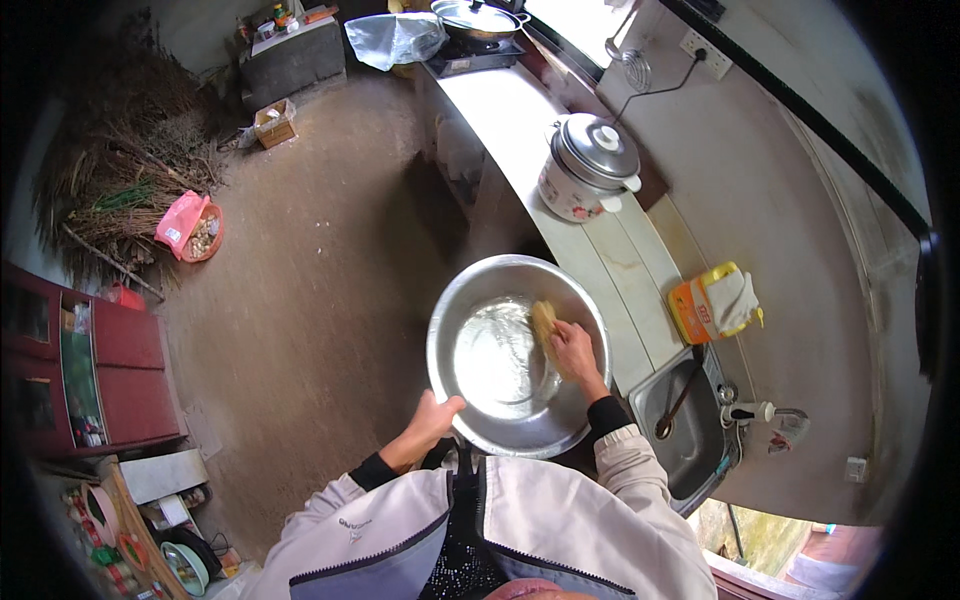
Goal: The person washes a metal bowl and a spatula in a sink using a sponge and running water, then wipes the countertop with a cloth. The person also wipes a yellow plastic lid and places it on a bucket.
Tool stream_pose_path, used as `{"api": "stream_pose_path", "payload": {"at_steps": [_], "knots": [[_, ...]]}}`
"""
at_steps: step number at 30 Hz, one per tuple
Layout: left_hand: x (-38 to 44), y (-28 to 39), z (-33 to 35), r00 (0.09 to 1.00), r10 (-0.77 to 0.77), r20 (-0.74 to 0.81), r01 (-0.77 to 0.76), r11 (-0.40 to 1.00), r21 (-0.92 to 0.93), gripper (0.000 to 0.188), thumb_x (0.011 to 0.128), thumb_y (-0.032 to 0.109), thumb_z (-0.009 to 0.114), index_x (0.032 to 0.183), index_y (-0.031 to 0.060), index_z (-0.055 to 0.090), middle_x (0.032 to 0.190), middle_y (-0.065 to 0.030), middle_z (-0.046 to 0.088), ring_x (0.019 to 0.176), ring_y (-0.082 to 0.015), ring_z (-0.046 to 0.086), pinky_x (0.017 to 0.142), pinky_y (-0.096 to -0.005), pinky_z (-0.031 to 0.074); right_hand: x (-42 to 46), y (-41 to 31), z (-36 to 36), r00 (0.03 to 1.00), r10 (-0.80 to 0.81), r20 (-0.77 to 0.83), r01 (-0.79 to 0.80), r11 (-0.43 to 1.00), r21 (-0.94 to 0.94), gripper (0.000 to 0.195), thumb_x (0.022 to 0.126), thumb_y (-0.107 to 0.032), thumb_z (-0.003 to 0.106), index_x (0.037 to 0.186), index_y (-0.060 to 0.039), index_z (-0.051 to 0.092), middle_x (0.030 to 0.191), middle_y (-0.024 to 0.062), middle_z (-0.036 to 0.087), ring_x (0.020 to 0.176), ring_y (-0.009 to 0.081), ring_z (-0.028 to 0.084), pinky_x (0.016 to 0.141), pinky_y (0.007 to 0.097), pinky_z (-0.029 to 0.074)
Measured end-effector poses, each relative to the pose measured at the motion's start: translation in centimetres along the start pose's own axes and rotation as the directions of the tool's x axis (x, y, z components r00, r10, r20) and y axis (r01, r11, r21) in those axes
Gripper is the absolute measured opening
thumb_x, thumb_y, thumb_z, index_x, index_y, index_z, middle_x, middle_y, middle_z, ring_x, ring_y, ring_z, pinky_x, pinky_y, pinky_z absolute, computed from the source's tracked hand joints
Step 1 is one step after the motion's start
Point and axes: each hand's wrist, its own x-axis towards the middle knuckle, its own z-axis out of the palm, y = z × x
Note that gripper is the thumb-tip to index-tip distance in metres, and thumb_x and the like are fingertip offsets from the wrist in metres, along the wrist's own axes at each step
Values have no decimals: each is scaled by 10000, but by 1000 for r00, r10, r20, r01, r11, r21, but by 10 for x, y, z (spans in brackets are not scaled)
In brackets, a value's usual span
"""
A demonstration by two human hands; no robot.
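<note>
A large round metal basin (491,352) is held up in front of me, its inside shiny and looking wet. My left hand (433,420) grips the near left rim with the thumb over the edge. Inside the basin, at the right wall, my right hand (576,351) holds a yellowish-brown scrubbing pad or loofah (544,322). The fingertips press on it, and its lower end is partly hidden by the hand.
To my right are a sink (686,442) with a faucet (750,412), a tiled counter (611,277), an oil jug (694,311) and an electric cooker (589,169). A lidded pan (480,19) stands farther off. A cabinet (131,371) and piled brushwood (127,165) are at left.
</note>
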Motion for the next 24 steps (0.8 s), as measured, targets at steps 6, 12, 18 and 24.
{"api": "stream_pose_path", "payload": {"at_steps": [6, 12, 18, 24], "knots": [[68, 76, -66, 992, -89, -91, 79, 991, -104, 219, 811, 41, 593, 953, -117, 646, 899, -121, 676, 726, -169, 653, 625, -321, 550, 146, -53, 81, 990, -100, 95, 100, 995, 6, 298, 846, -110, 608, 1125, -51, 696, 948, 217, 621, 933, 392, 624, 842, 446, 496], [188, 122, -141, 957, -20, -291, -25, 988, -150, 240, 793, 46, 629, 980, -104, 647, 917, -99, 674, 778, -170, 639, 681, -318, 528, 263, -180, 111, 891, -132, 435, -239, 679, 694, 279, 852, -98, 664, 1121, -41, 703, 858, 109, 700, 772, 186, 667, 744, 310, 516], [305, 190, -189, 935, -10, -354, -52, 985, -165, 293, 790, 7, 602, 1057, -112, 628, 953, -130, 677, 827, -235, 677, 699, -363, 569, 345, -206, 175, 908, -111, 404, -198, 735, 648, 326, 858, -119, 663, 1161, -3, 685, 908, 93, 691, 823, 111, 625, 739, 269, 484], [419, 247, -223, 963, -57, -265, 19, 990, -142, 299, 798, 13, 598, 1064, -122, 613, 974, -153, 672, 822, -250, 685, 688, -377, 586, 435, -198, 211, 957, -85, 276, -36, 913, 406, 327, 877, -109, 622, 1195, -43, 667, 992, 92, 684, 847, 185, 645, 756, 290, 514]]}}
